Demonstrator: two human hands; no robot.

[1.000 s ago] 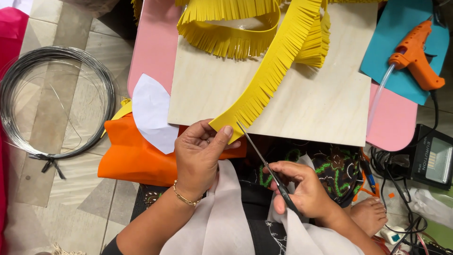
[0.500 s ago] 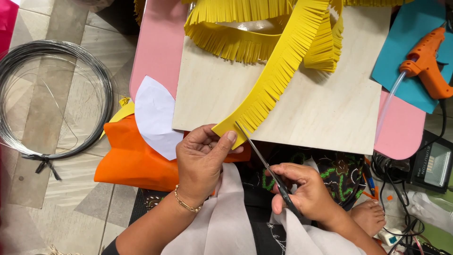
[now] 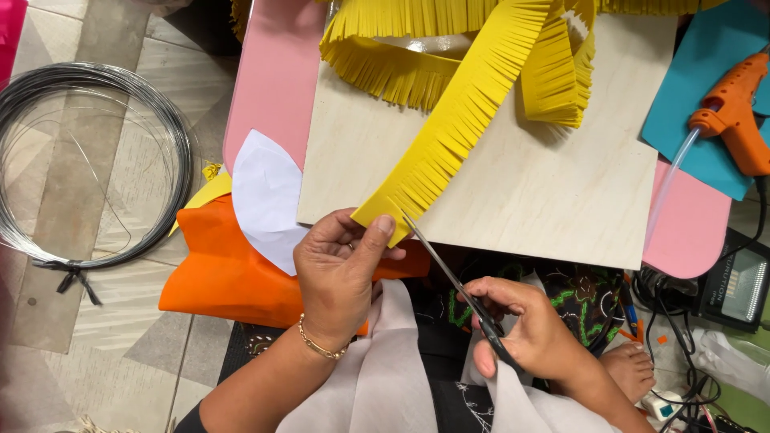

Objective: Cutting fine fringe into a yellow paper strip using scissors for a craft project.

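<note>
Surface: pink desk (image 3: pixel 269 72) bearing pale wooden board (image 3: pixel 513 184).
Left hand (image 3: pixel 337 269): closed, pinching end of yellow fringed strip (image 3: pixel 449 132) at board's near edge.
Right hand (image 3: pixel 529 333): gripping scissors (image 3: pixel 449 273), blades parted at strip's end.

The left hand (image 3: pixel 337 269) comes up from the lower middle of the view, forearm bare, a thin gold chain bracelet (image 3: pixel 317 341) on the wrist and a ring on one finger. Its back faces the camera; the thumb stretches up and to the right, pressed flat against the curled fingers in a pinch. The right hand (image 3: pixel 525 333) lies lower and further right, its wrist angled up and to the left from the lower right corner. Its fingers are curled close, thumb on top, knuckles bent. The two hands are near each other but apart.
</note>
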